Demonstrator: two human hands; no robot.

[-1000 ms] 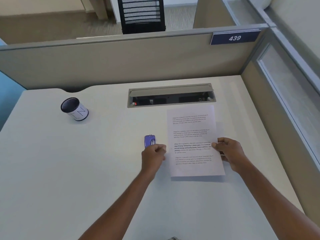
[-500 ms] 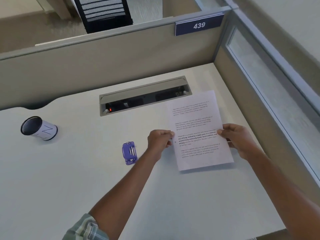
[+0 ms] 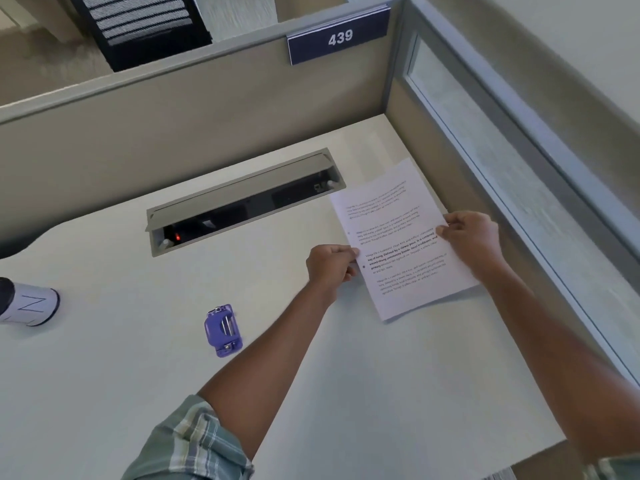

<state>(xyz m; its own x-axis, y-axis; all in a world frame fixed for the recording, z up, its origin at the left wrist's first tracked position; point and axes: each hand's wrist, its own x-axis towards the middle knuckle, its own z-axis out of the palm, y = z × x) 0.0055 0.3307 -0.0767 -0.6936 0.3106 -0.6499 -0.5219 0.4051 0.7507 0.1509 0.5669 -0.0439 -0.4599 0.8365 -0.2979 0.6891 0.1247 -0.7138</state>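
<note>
the left hand [image 3: 330, 265] has moved off the small purple tool [image 3: 222, 330] to pinch the left edge of the printed sheet [image 3: 401, 237], the right hand [image 3: 472, 239] pinching its right edge, so the sheet, at the desk's [image 3: 104, 375] right rear, is likely ready for carrying.

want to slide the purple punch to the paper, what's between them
Head view: only bare desk and the left hand, pinching the paper, lie between it and the purple punch.
</note>
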